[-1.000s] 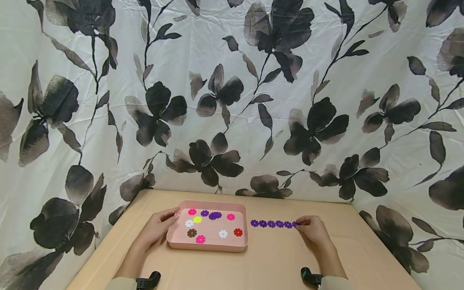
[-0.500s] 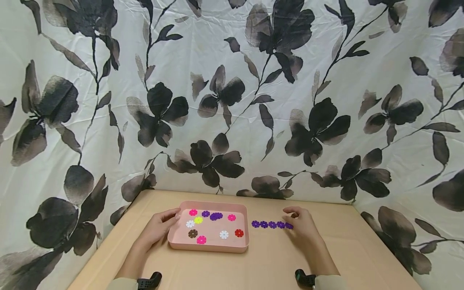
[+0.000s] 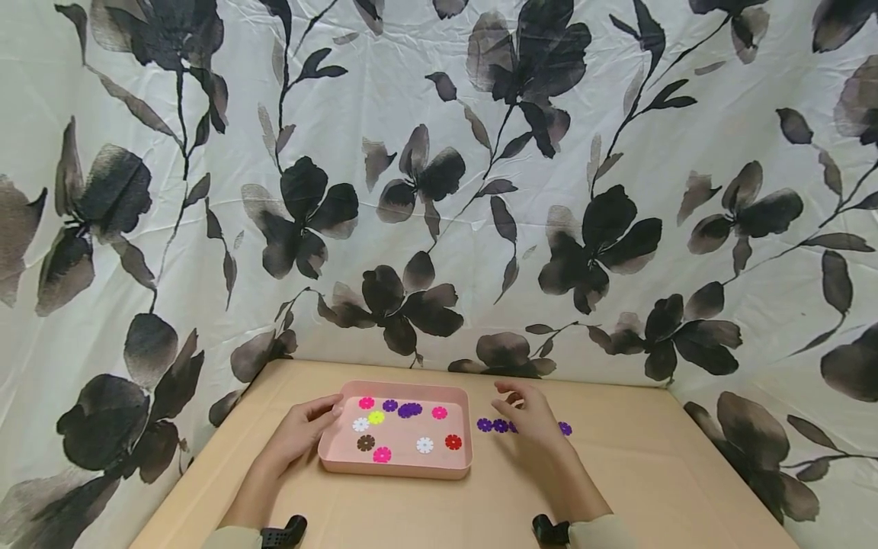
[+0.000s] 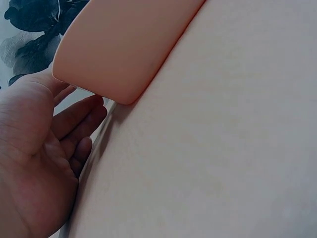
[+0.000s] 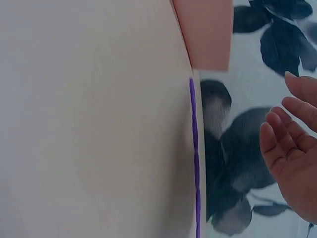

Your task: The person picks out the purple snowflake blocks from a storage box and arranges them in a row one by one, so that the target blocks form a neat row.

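My left hand point(image 3: 302, 427) holds the left edge of a shallow pink tray point(image 3: 394, 470), thumb at the rim; in the left wrist view its other fingers point(image 4: 81, 116) sit by the tray's outer wall. My right hand point(image 3: 533, 415), fingers loosely bent and holding nothing, hovers over a row of purple flower-shaped pieces point(image 3: 485, 425) on the table right of the tray. It hides the row's middle; the end piece point(image 3: 565, 428) shows beyond it. Edge-on in the right wrist view, the row is a thin purple line point(image 5: 195, 148), apart from the right hand point(image 5: 294, 141).
Inside the tray lie several flower-shaped pieces: pink point(image 3: 382, 454), white point(image 3: 424, 445), red point(image 3: 453, 441), brown point(image 3: 366, 442), yellow point(image 3: 376, 417) and purple point(image 3: 410, 410). A floral cloth point(image 3: 439, 191) hangs behind the light tan table point(image 3: 411, 509).
My right hand has let go of the purple piece at the row's right end and moved left and up, over the row. The left hand and tray have stayed put.
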A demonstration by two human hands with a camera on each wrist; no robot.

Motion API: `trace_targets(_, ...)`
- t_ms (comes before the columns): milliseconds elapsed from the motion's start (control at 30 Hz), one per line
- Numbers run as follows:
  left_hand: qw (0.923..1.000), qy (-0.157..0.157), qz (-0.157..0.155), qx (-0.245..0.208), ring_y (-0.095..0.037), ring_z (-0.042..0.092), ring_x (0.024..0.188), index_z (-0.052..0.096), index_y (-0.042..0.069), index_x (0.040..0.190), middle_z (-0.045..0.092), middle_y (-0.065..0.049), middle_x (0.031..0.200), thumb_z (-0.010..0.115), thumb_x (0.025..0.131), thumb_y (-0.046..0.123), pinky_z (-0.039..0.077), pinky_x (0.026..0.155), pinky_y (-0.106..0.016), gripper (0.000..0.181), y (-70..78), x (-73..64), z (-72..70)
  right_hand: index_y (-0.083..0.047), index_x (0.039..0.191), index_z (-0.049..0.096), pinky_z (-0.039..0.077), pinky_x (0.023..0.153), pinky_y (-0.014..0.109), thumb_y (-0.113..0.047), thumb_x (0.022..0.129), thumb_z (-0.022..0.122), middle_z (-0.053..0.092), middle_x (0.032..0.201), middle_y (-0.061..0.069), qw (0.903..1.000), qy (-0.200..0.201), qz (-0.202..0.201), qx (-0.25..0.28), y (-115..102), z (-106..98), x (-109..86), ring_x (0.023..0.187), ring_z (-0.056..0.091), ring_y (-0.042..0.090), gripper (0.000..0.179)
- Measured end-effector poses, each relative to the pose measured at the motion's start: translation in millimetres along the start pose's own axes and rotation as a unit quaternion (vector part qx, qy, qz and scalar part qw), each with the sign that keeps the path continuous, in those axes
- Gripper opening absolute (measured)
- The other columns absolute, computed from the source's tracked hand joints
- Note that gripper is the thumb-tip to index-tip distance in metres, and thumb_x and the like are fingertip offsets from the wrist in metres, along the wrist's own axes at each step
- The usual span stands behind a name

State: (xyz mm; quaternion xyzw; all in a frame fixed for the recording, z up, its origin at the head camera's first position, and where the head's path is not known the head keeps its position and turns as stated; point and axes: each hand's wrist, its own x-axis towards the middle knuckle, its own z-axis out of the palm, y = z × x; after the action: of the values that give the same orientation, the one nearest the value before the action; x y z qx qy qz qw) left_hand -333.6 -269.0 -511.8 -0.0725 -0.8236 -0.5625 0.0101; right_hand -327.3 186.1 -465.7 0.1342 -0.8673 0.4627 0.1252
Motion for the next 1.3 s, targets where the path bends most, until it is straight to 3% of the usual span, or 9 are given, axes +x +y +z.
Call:
trace_targets(233,1.0000,-0.001,-0.001,0.001,-0.035,0.049,0.146,0.060,0.009,0.147,0.058,-0.016,0.152,0.068,0.102,0.034,0.043,0.119,-0.049,0.052,-0.2,-0.5,0.8,-0.012,0.130,0.070,0.057,0.081,0.021,-0.014,0.096,0.076,0.070,0.122,0.011,0.9996,-0.029,0.006,0.003,-14.3,22.9,2.6,0.097,0.063,0.017,0.035)
trace_targets(467,1.0000,-0.002,-0.002,0.006,-0.035,0.048,0.147,0.059,0.009,0.148,0.057,-0.015,0.153,0.067,0.102,0.035,0.043,0.119,-0.050,0.053,0.7,-1.5,-0.3,-0.015,0.130,0.070,0.057,0.078,0.023,-0.018,0.098,0.073,0.069,0.121,0.009,0.9970,-0.077,0.010,0.005,-28.6,44.6,10.1,0.098,0.060,0.019,0.032)
trace_targets(867,0.9999,-0.003,0.012,-0.004,-0.035,0.050,0.145,0.059,0.006,0.147,0.058,-0.017,0.151,0.068,0.102,0.033,0.042,0.119,-0.050,0.053,-1.7,2.9,0.1,-0.007,0.131,0.070,0.056,0.078,0.024,-0.016,0.097,0.074,0.070,0.122,0.017,0.9904,-0.132,-0.026,-0.029,-46.6,76.5,26.6,0.096,0.061,0.019,0.035)
trace_targets(1300,1.0000,-0.005,0.006,-0.005,-0.034,0.048,0.147,0.059,0.008,0.148,0.056,-0.015,0.153,0.066,0.103,0.034,0.042,0.120,-0.048,0.052,-0.5,1.9,-1.3,-0.003,0.134,0.067,0.055,0.077,0.025,-0.014,0.097,0.073,0.067,0.124,0.018,0.9856,-0.160,-0.025,-0.048,-48.7,103.5,42.6,0.097,0.060,0.018,0.038)
